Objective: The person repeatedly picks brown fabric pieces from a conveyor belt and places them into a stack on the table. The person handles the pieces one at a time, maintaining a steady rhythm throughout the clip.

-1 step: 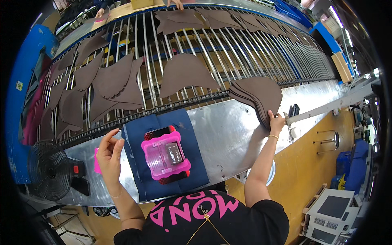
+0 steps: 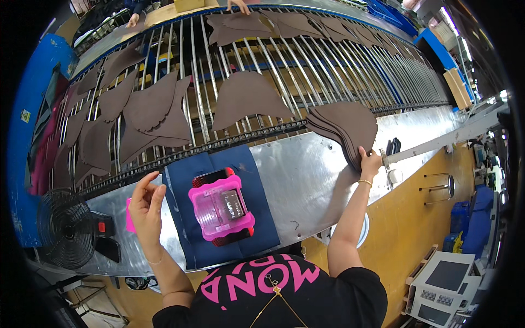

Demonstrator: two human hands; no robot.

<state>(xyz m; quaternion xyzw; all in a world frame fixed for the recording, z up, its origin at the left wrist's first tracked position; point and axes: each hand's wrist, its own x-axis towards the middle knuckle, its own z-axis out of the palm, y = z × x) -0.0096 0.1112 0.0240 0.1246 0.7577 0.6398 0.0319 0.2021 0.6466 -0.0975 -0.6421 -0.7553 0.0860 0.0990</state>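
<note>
My right hand point(image 2: 370, 162) grips the near edge of a fanned stack of flat brown cut panels point(image 2: 353, 128), on the metal table beside the conveyor rail. My left hand point(image 2: 146, 205) is raised above the table's left part. Its fingers are bent, the thumb stands apart, and nothing shows in it. Right of that hand lies a dark blue cloth point(image 2: 262, 218) with a bright pink, clear-windowed plastic device point(image 2: 210, 210) on it, red and black at its ends. A single bell-shaped brown panel point(image 2: 249, 101) rests on the conveyor's rods ahead.
More brown panels point(image 2: 156, 104) lie spread over the rod conveyor point(image 2: 202, 82). A black fan point(image 2: 65, 227) stands at the table's left end; a pink item point(image 2: 130, 216) is behind my left hand. A metal arm point(image 2: 443, 139) reaches over the right side. Another person's hands point(image 2: 238, 6) show at the far edge.
The brown panels on the conveyor have slid very slightly left. At the far edge, the other person's hands have shifted a little. My own hands look the same.
</note>
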